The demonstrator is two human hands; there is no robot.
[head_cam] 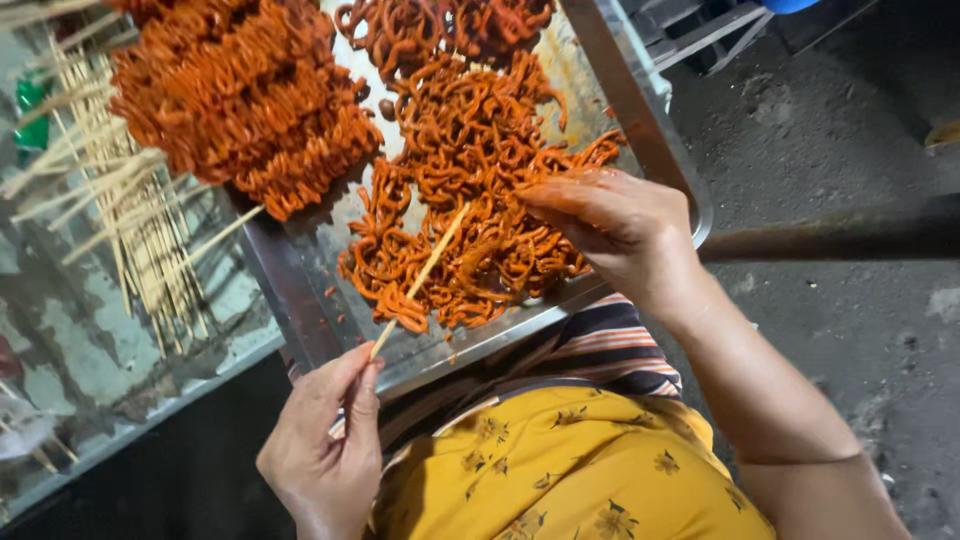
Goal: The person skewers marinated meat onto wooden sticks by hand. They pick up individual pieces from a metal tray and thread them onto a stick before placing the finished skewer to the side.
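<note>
Pinched between thumb and fingertips of the left hand (325,440) is the near end of a thin bamboo skewer (420,280); the grip is closed on it. From that pinch the skewer's long axis runs up and to the right, its far tip buried in the loose heap of orange marinated strips (470,190) on the metal tray (300,290). The right hand (620,225) is laid on the right edge of that heap, fingers extended and pressed together on the strips near the skewer's tip; whether a strip is gripped cannot be told. The right hand is thus the nearer to the strips, the left to the skewer's base. Stacked threaded skewers (240,100) are seen far left on the tray. Bare sticks (110,190) are spread on the surface further left. No package, label or sign can be made out; only a green object (30,110) shows at the left edge.
</note>
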